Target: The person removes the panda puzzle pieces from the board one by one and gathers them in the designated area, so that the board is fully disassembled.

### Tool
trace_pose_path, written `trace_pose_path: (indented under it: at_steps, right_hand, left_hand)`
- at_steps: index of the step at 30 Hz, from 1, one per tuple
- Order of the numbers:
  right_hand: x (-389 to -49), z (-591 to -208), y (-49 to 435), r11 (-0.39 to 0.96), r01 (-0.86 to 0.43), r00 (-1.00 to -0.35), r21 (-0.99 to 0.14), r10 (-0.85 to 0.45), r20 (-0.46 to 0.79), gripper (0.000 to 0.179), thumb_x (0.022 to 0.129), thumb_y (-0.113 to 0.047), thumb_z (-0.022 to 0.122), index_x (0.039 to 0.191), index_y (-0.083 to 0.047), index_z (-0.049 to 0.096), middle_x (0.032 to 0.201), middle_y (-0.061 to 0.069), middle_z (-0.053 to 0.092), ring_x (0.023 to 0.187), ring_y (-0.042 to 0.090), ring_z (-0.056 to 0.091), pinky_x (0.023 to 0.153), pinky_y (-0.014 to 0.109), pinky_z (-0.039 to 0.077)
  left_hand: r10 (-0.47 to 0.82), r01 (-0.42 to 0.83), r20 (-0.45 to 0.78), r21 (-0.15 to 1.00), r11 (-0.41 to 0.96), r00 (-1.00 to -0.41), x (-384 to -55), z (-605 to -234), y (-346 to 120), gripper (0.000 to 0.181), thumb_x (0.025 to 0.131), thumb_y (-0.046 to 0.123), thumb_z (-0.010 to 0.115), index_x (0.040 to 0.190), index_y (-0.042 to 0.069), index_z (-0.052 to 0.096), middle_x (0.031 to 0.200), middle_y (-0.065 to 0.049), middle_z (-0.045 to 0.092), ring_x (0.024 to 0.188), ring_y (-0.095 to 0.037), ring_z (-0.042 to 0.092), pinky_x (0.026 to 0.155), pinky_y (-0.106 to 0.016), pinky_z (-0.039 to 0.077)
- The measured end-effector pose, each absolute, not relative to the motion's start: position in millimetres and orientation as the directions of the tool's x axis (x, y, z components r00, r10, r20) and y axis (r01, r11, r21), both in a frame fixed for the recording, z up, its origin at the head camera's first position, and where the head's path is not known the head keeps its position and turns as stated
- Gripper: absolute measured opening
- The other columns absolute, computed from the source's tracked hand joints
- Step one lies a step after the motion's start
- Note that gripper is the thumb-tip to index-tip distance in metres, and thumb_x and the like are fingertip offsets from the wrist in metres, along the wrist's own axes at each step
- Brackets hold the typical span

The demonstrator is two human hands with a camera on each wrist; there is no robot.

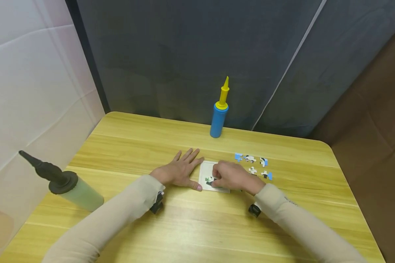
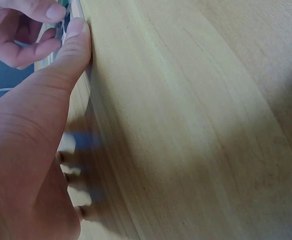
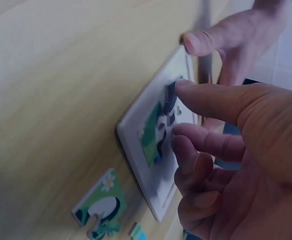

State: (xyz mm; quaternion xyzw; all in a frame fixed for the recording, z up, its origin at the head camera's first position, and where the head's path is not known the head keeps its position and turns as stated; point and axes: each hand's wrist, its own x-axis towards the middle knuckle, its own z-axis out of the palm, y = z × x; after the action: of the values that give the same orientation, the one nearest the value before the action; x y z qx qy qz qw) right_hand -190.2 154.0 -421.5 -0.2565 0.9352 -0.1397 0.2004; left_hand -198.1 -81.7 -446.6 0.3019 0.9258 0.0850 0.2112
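A small white puzzle tray [image 1: 206,168] lies on the wooden table between the two hands. The left hand [image 1: 181,172] rests flat and spread on the table, its thumb and index fingertip at the tray's left edge. Over the tray is the right hand [image 1: 234,176], fingers curled. Its thumb and index finger pinch a dark puzzle piece [image 3: 170,98] against the tray, beside green and white pieces [image 3: 149,134] laid in it. From above, this hand hides much of the tray. A loose green piece [image 3: 106,204] with a white flower lies beside the tray in the right wrist view.
Several loose blue, white and black puzzle pieces [image 1: 249,159] lie right of the tray. A blue hand pump [image 1: 218,122] with a yellow nozzle stands near the back edge. Another pump [image 1: 83,194], pale green with a dark top, stands at the left. A dark curtain [image 1: 171,58] hangs behind.
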Motion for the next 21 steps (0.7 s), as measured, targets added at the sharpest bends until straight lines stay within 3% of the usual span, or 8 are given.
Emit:
trace_pose_path:
  at_steps: [11, 17, 21]
  right_hand:
    - [-189.8, -425.2, 147.8, 0.843, -0.392, -0.793, -0.368, -0.512, -0.329, 0.019, 0.094, -0.027, 0.084, 0.094, -0.014, 0.070, 0.088, -0.002, 0.068, 0.072, 0.014, 0.059, 0.064, 0.029, 0.047]
    - [-186.9, -426.2, 146.9, 0.816, -0.432, -0.783, -0.385, -0.551, -0.289, 0.015, 0.095, -0.016, 0.080, 0.086, -0.015, 0.067, 0.086, -0.001, 0.065, 0.072, 0.014, 0.057, 0.060, 0.027, 0.044]
    - [-184.1, -426.4, 147.4, 0.821, -0.439, -0.787, -0.366, -0.548, -0.283, 0.016, 0.097, -0.022, 0.078, 0.093, -0.015, 0.065, 0.091, 0.000, 0.061, 0.075, 0.016, 0.055, 0.062, 0.028, 0.043]
  left_hand:
    - [0.595, 0.522, -0.335, 0.287, 0.803, -0.731, -198.8, -448.9, -83.0, 0.113, 0.092, 0.076, 0.064, 0.174, 0.018, 0.012, 0.182, -0.012, -0.010, 0.170, -0.036, -0.008, 0.136, -0.065, 0.002]
    - [0.601, 0.523, -0.332, 0.300, 0.798, -0.727, -198.3, -449.3, -83.5, 0.113, 0.092, 0.075, 0.065, 0.173, 0.017, 0.012, 0.182, -0.013, -0.010, 0.170, -0.037, -0.007, 0.136, -0.065, 0.002]
    - [0.605, 0.529, -0.325, 0.297, 0.795, -0.727, -198.8, -449.0, -83.2, 0.113, 0.093, 0.076, 0.065, 0.173, 0.017, 0.013, 0.182, -0.013, -0.009, 0.170, -0.037, -0.007, 0.135, -0.066, 0.002]
